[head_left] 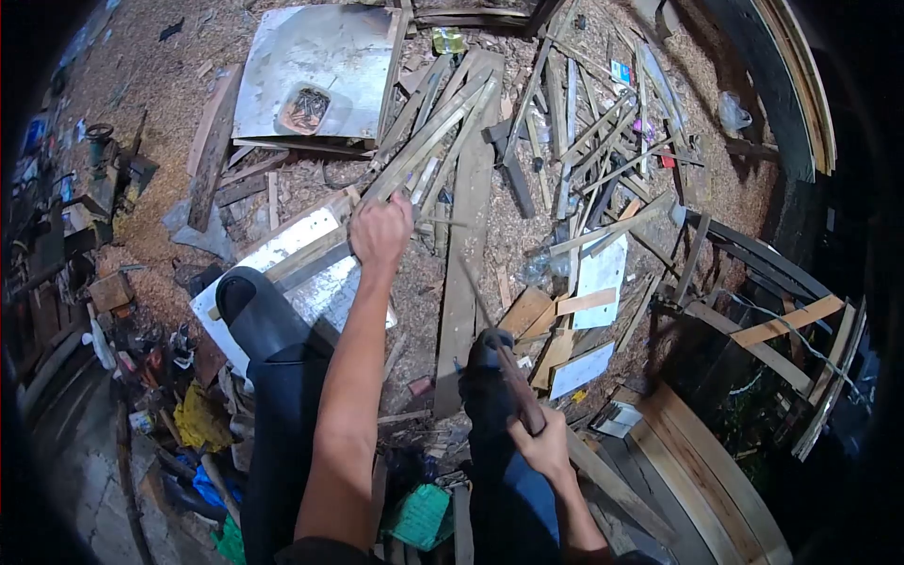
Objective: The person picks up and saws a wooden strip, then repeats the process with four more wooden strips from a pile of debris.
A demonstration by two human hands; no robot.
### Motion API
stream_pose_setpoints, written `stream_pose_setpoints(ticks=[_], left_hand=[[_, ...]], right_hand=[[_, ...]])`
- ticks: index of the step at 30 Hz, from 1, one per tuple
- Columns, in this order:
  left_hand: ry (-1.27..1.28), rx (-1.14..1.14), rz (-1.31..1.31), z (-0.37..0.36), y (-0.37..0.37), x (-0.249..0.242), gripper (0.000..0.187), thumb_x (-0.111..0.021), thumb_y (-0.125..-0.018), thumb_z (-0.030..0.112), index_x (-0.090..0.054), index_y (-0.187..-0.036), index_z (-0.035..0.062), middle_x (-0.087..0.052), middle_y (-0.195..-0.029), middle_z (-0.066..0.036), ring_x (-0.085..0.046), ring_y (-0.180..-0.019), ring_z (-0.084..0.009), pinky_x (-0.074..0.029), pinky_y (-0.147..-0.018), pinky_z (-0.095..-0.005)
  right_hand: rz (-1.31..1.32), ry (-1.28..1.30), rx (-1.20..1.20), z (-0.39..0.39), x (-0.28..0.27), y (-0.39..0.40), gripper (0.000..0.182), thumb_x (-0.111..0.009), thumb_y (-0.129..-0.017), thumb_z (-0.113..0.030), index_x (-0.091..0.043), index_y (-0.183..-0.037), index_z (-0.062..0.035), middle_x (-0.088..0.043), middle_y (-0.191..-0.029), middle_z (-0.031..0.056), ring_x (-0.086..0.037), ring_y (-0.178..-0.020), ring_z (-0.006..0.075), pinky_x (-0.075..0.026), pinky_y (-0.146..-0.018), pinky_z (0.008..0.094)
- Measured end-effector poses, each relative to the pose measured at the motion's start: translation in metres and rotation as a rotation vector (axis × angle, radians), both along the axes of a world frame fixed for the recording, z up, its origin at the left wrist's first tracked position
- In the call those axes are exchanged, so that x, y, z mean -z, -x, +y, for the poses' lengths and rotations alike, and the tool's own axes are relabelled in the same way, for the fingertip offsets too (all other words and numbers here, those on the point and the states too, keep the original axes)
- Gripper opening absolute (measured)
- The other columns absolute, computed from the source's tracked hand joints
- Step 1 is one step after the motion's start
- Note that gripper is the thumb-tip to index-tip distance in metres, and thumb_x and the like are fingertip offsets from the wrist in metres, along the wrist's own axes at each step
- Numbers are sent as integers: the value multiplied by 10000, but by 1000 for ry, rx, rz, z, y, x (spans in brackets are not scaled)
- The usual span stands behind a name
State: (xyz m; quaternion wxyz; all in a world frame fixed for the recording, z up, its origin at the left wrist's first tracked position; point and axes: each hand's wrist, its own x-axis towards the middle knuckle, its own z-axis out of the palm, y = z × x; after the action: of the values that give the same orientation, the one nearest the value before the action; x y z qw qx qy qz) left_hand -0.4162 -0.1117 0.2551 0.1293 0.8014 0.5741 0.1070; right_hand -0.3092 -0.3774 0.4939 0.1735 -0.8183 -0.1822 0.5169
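Observation:
My left hand (380, 231) is closed over the end of a wooden strip (306, 252) that lies across a white board (215, 311). My left shoe (254, 306) rests on the other end of this strip. Close to my right knee, my right hand (544, 443) grips a long tool (514, 381) by its brown wooden handle. A thin, narrow part of it points forward over a wide plank (457, 320); its exact kind is unclear from this angle. Several loose wood strips (433, 132) lie just beyond my left hand.
A white panel (320, 56) carries a small tub (306, 108) of nails at the back. Scrap sticks (603, 141) are scattered at the right. Wood offcuts (556, 353) lie beside my right leg, and a wooden frame (753, 320) stands farther right. Clutter fills the left edge.

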Motion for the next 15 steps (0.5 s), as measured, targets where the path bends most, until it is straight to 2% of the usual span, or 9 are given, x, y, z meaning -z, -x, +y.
stream_pose_setpoints(ticks=[3, 5, 6, 8, 9, 11, 12, 14, 15], left_hand=[[-58, 20, -13, 2, -1, -5, 480, -472, -890, 236, -616, -499, -2, -598, -579, -199, -602, -543, -356, -507, -602, -445], [119, 33, 22, 2, 2, -11, 398, -499, -897, 252, -649, -632, -4, -629, -689, -191, -618, -677, -331, -498, -660, -422], [110, 41, 34, 4, 5, -15, 398, -499, -897, 252, -649, -632, -4, -629, -689, -191, -618, -677, -331, -498, -660, -422], [132, 140, -97, 8, 8, -24, 289, -550, -890, 283, -632, -929, 9, -627, -978, -179, -576, -920, -306, -452, -808, -404], [127, 138, -94, 6, 9, -31, 289, -550, -890, 283, -632, -929, 9, -627, -978, -179, -576, -920, -306, -452, -808, -404], [53, 71, -71, -5, 17, -48, 449, -625, -848, 326, -510, -1176, 42, -505, -1234, -143, -457, -1139, -290, -368, -939, -406], [52, 66, -64, -12, 23, -54, 449, -625, -848, 326, -510, -1176, 42, -505, -1234, -143, -457, -1139, -290, -368, -939, -406], [36, 11, -17, -28, 37, -63, 566, -645, -829, 344, -460, -1262, 30, -448, -1304, -143, -401, -1205, -328, -305, -1003, -447], [82, -18, 39, -34, 46, -67, 654, -674, -804, 360, -426, -1306, 23, -439, -1319, -139, -380, -1239, -322, -301, -1026, -432]], right_hand=[[6, -45, 18, -14, 34, -2, 229, -639, -764, -187, -591, -805, 33, -459, -577, 108, -467, -555, 136, -419, -547, 332], [6, -90, 35, 2, 50, 6, 232, -633, -759, -170, -548, -749, 46, -472, -570, 104, -447, -541, 137, -399, -525, 336], [-16, -123, 19, 15, 53, 10, 235, -630, -758, -164, -535, -729, 49, -471, -563, 97, -443, -535, 134, -393, -517, 336], [-6, -178, 51, 30, 61, 17, 230, -623, -759, -155, -526, -719, 50, -465, -554, 95, -439, -527, 132, -389, -510, 335], [-5, -222, 72, 37, 63, 19, 226, -616, -760, -147, -518, -708, 50, -460, -544, 92, -434, -518, 130, -385, -504, 335], [8, -267, 106, 46, 67, 23, 218, -612, -762, -141, -519, -708, 49, -454, -535, 90, -433, -513, 128, -385, -501, 333], [18, -311, 145, 51, 66, 25, 209, -607, -765, -134, -520, -709, 48, -447, -526, 87, -432, -507, 126, -385, -498, 331], [18, -331, 152, 63, 52, 25, 207, -603, -769, -133, -517, -709, 46, -434, -518, 86, -428, -500, 125, -384, -494, 333], [17, -327, 144, 66, 46, 25, 210, -603, -771, -134, -514, -707, 45, -436, -519, 82, -426, -497, 124, -383, -492, 335]])
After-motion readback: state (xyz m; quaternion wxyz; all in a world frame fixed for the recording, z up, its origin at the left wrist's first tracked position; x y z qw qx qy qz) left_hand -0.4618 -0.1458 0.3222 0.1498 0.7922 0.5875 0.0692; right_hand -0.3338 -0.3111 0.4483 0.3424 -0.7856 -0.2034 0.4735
